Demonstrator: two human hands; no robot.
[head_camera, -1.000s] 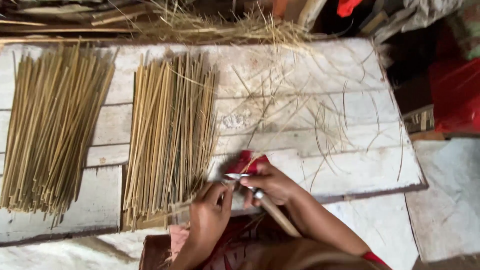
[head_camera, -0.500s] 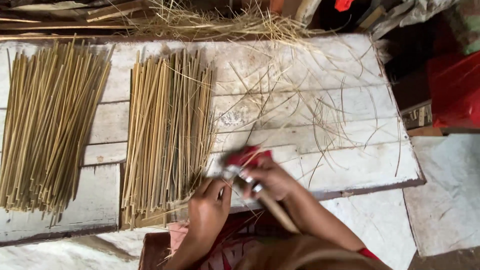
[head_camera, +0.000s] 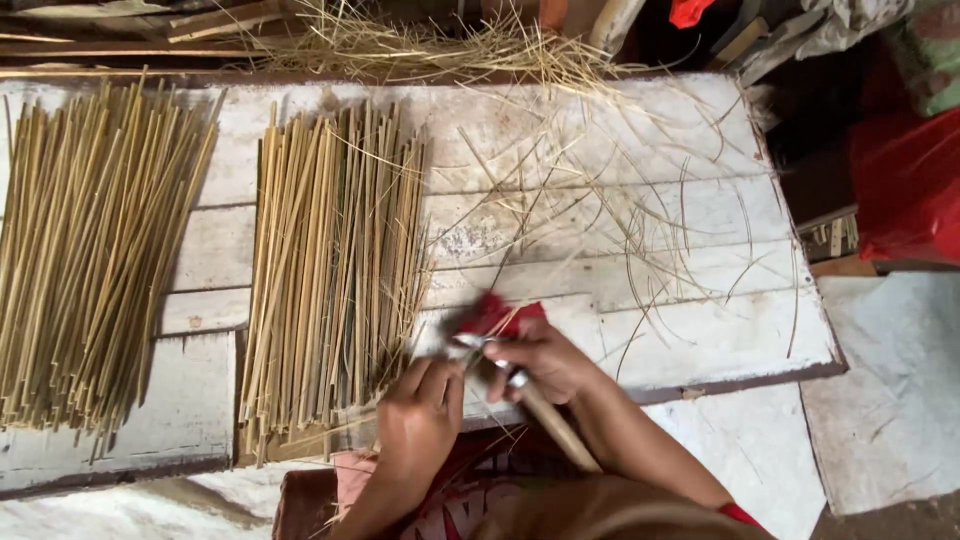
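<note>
My left hand (head_camera: 420, 408) grips a thin bamboo stick (head_camera: 330, 425) at the near edge of the white wooden board (head_camera: 700, 340). My right hand (head_camera: 545, 362) holds a knife with a wooden handle (head_camera: 552, 425) and presses its blade against the stick over a red cloth (head_camera: 498, 312). The blade is blurred. A pile of split bamboo sticks (head_camera: 335, 270) lies just left of my hands, and a second pile (head_camera: 90, 250) lies further left.
Thin bamboo shavings (head_camera: 620, 210) are scattered over the board's right half and heaped along its far edge (head_camera: 420, 45). A red bag (head_camera: 910, 185) sits at the right. Pale floor slabs (head_camera: 880, 400) lie beside the board.
Both hands have shifted slightly along the stick at the board's near edge; the knife blade moved over the red cloth. The piles have not moved.
</note>
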